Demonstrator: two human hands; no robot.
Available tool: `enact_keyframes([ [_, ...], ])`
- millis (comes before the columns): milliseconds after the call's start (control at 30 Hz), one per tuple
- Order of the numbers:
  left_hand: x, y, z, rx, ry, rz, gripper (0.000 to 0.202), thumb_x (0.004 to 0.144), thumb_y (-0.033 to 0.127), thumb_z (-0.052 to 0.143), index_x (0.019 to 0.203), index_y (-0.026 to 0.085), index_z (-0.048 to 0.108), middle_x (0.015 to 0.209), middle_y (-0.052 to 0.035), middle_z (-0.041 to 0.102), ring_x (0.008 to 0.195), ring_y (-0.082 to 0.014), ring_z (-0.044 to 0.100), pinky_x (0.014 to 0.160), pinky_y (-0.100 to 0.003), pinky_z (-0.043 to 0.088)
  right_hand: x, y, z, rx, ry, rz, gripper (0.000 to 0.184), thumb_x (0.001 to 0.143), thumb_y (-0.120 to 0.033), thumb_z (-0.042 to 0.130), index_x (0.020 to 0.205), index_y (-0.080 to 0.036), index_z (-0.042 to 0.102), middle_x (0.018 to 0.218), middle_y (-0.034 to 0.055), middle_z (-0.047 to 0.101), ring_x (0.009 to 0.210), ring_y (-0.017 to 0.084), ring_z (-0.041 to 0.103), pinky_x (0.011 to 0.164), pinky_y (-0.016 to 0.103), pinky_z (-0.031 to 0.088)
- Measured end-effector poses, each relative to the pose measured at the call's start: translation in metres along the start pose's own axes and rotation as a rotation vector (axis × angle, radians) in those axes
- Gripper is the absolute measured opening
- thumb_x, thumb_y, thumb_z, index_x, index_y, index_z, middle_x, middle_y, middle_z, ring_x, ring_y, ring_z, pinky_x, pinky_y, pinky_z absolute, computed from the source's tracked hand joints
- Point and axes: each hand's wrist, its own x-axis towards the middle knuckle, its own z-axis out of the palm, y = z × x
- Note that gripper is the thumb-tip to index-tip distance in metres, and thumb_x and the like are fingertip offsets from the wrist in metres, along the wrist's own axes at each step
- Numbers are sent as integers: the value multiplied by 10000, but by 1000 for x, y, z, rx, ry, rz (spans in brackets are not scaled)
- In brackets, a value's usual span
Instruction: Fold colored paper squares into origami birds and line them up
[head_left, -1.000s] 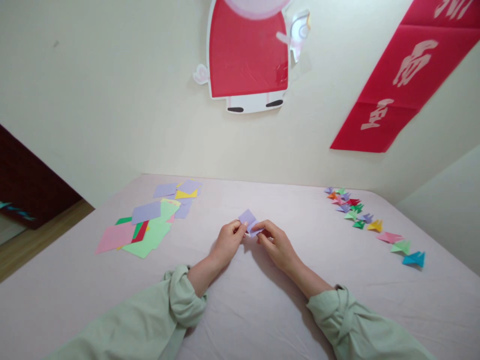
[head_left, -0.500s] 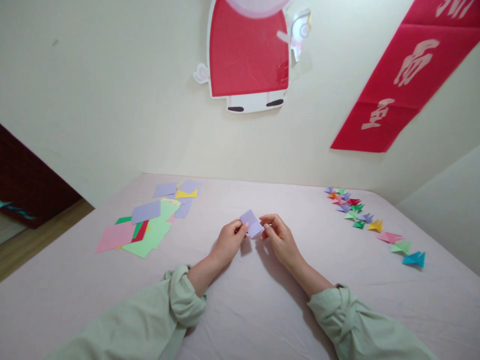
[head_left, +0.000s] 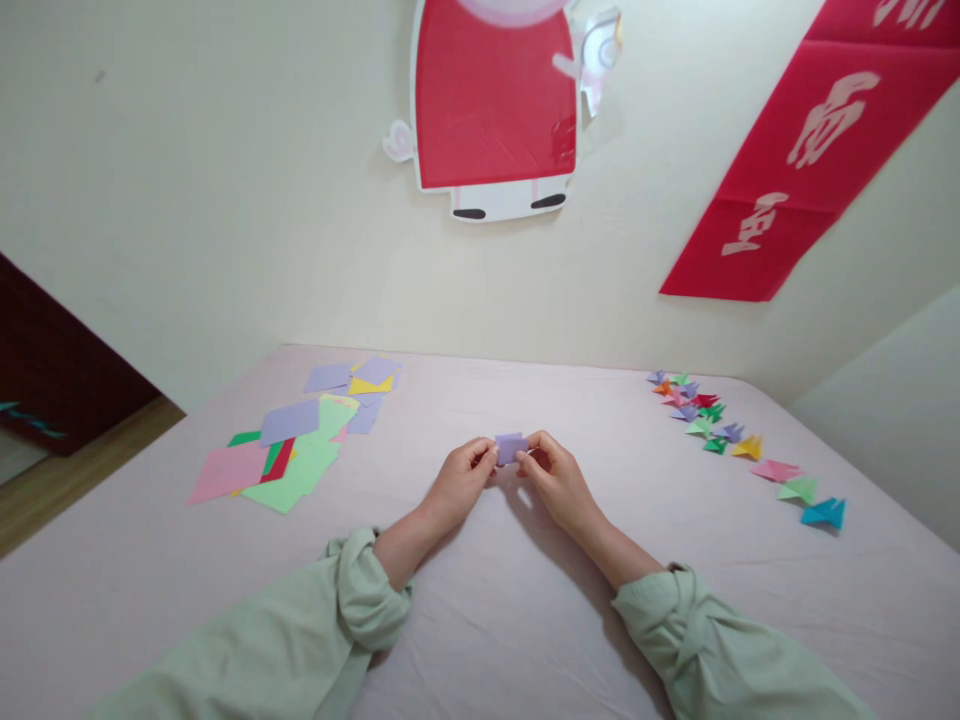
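Observation:
A small folded piece of purple origami paper [head_left: 511,449] is held between my two hands, just above the pale cloth. My left hand [head_left: 466,478] pinches its left edge between thumb and fingertips. The thumb and fingers of my right hand [head_left: 556,478] are closed on its right edge. A fold line or upper layer shows along the paper's top; its underside is hidden.
Loose coloured paper squares [head_left: 289,470] lie overlapping on the left of the pale pink cloth [head_left: 480,610]. Several folded paper figures [head_left: 750,447] stand in a row along the right. A wall with a red cartoon cutout [head_left: 495,100] and a red banner [head_left: 795,160] rises behind.
The purple paper has turned from a tilted diamond to a level, shorter rectangle. My right hand has moved slightly left and now grips its right edge. My left hand keeps its hold.

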Motion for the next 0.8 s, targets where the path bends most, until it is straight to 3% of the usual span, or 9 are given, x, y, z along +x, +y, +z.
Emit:
enact_keyframes([
  [233,-2,2,3,35,-44,9,264,836,383,517,687,165,526,646,32,467,633,-116,440,599,-231,343,0,3,3,105,45,6,153,836,-326,576,854,-218,469,778,-12,538,667,148,555,623,280,472],
  [367,-2,1,4,7,-28,-22,226,814,344,534,678,167,498,612,46,444,583,-102,407,561,-224,318,-1,2,3,125,54,2,234,843,-304,555,1038,-214,462,811,-14,533,649,135,564,616,275,480],
  [600,0,-1,2,-114,17,-49,217,810,367,565,811,152,589,703,9,583,634,-112,514,592,-220,390,-3,-1,2,11,-17,-32,329,888,-263,460,1211,-201,447,712,-32,557,643,143,591,658,280,474],
  [800,3,0,-2,-197,66,-100,239,776,370,613,827,137,631,689,-2,600,593,-96,516,551,-200,397,-6,-5,0,-117,-69,-145,361,850,-135,404,1173,-227,535,881,12,595,674,125,584,660,264,462],
])
